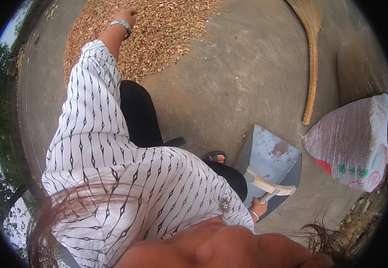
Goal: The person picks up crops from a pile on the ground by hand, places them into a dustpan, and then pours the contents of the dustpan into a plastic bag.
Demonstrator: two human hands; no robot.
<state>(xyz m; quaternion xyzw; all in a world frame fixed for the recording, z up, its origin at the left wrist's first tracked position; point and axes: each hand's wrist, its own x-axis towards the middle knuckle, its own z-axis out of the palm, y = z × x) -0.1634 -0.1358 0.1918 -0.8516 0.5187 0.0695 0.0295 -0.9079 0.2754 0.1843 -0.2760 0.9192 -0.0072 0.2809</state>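
Observation:
My left hand, with a stone bangle at the wrist, reaches out over a broad heap of what look like peanuts. Its fingers look curled, and whether anything is inside them is hidden. Low on the right, my right hand grips the handle of a sheet-metal scoop. A pale wooden crosspiece spans the scoop near the handle. The scoop's broad inner face shows worn, rusty patches and no load in the part I can see.
A straw broom lies on the concrete ground at the right. Beyond the scoop stands a filled, printed woven sack, with another sack behind it. My sandalled foot is beside the scoop. Stray nuts dot the ground.

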